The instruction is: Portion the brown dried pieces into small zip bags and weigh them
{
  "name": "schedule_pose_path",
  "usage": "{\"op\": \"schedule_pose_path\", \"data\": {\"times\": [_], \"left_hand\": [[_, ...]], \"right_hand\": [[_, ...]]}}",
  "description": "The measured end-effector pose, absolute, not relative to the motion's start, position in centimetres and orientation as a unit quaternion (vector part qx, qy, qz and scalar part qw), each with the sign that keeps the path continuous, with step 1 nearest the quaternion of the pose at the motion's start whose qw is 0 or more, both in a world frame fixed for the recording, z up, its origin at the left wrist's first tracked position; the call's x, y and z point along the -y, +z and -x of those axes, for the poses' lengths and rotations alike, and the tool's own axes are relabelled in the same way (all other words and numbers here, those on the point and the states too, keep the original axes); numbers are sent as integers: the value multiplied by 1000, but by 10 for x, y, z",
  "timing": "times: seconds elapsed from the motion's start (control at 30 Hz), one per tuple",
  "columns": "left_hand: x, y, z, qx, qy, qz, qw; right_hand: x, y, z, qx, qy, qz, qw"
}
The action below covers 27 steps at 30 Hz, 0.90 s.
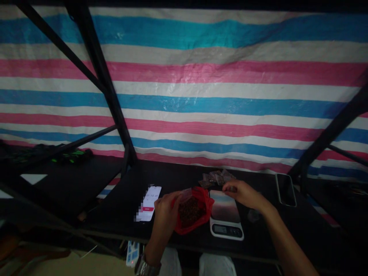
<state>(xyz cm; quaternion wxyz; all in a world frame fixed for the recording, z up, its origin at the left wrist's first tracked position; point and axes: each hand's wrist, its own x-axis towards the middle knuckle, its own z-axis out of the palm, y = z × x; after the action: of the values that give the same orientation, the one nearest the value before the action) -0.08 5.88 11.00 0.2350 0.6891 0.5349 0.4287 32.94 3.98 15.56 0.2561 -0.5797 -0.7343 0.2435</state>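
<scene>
Left hand (166, 209) curls at a red bag (188, 229), grip unclear | right hand (232, 188), fingertips together, at the scale's (225, 211) far edge | bag gapes, brown granules (190, 213) inside

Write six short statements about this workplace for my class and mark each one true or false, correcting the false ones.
1. The red bag is to the left of the scale. True.
2. The right hand is inside the red bag. False: it is at the far end of the scale.
3. The left hand is at the left side of the red bag. True.
4. The phone with the lit screen lies to the right of the scale. False: it lies to the left of the red bag.
5. A watch is on the left wrist. True.
6. The small clear bags lie on the near side of the scale. False: they lie beyond its far end.
</scene>
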Motion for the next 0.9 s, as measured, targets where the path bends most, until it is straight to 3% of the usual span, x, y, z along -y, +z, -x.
{"op": "schedule_pose_path", "data": {"times": [0.23,0.5,0.9], "left_hand": [[-59,108,7,-523,410,-699,266],[-61,114,-1,-481,402,-715,309],[-63,112,-4,-520,331,-751,236]], "right_hand": [[-45,163,-239,807,214,500,232],[-59,148,-210,783,196,505,306],[-58,127,-204,720,171,570,357]]}}
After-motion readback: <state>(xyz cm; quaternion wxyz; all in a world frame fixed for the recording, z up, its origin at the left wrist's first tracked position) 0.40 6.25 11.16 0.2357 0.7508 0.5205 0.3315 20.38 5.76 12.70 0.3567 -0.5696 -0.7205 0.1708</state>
